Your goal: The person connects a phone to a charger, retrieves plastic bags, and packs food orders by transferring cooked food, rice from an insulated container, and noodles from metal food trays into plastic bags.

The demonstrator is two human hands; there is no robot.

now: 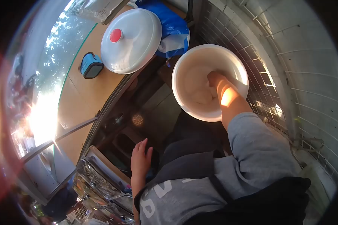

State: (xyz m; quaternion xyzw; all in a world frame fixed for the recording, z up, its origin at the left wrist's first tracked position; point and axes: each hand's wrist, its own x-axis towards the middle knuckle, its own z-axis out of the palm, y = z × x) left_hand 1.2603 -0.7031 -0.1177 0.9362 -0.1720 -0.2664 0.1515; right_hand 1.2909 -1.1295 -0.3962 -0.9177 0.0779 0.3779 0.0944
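Note:
My right arm reaches down into a round white plastic bucket [177,98], and my right hand [216,78] is low inside it, in shadow. Pale, off-white rounded lumps [199,96] lie at the bottom, right by the hand. Its fingers point down and are mostly hidden, so I cannot tell what they hold. My left hand [141,156] hangs free at my left side, fingers stretched and thumb apart, holding nothing. Nearest to it are the metal food containers [101,176] along the counter.
A white domed lid [137,41] with a red knob rests on the wooden counter [82,88], beside a small blue-and-black box-shaped device [91,65]. Behind the lid is a blue bag [172,28]. A white wire grid [248,48] closes off the right side. Glass borders the left.

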